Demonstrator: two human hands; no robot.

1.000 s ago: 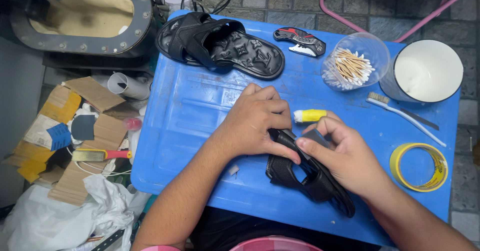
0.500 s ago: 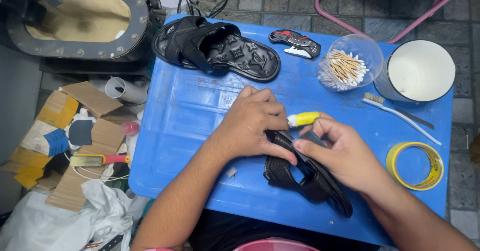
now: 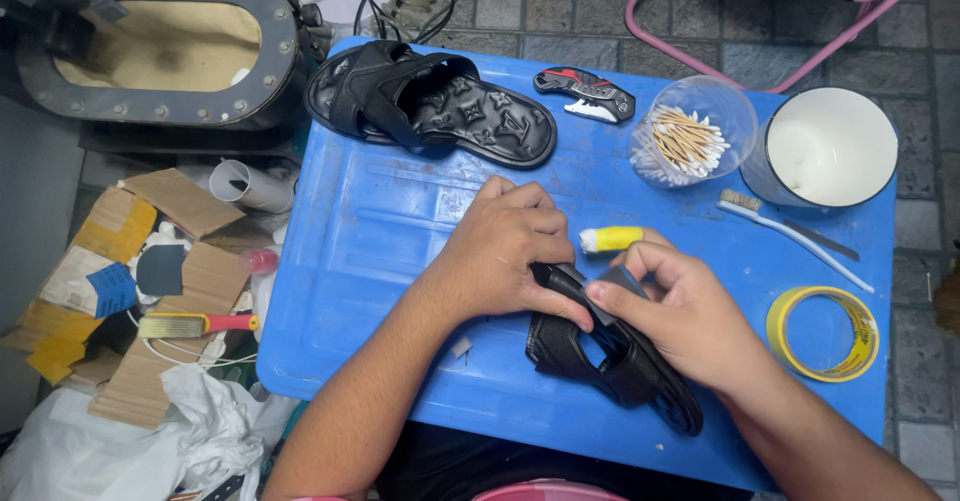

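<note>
A black slide sandal (image 3: 610, 361) lies on its side, lower centre of the frame, running diagonally toward lower right, its strap pinched together with a small grey piece (image 3: 615, 286).

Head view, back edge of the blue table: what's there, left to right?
Black sandal → folding knife → clear cup of cotton swabs → white mug. All lie beyond the left hand and right hand.

1. Centre of the frame: left hand (image 3: 505, 251) and right hand (image 3: 690, 316) grip a black sandal (image 3: 610, 361) on the blue bench (image 3: 380, 241).
2. Upper centre: second black sandal (image 3: 430, 101).
3. Upper right: cup of cotton swabs (image 3: 690, 136).
</note>
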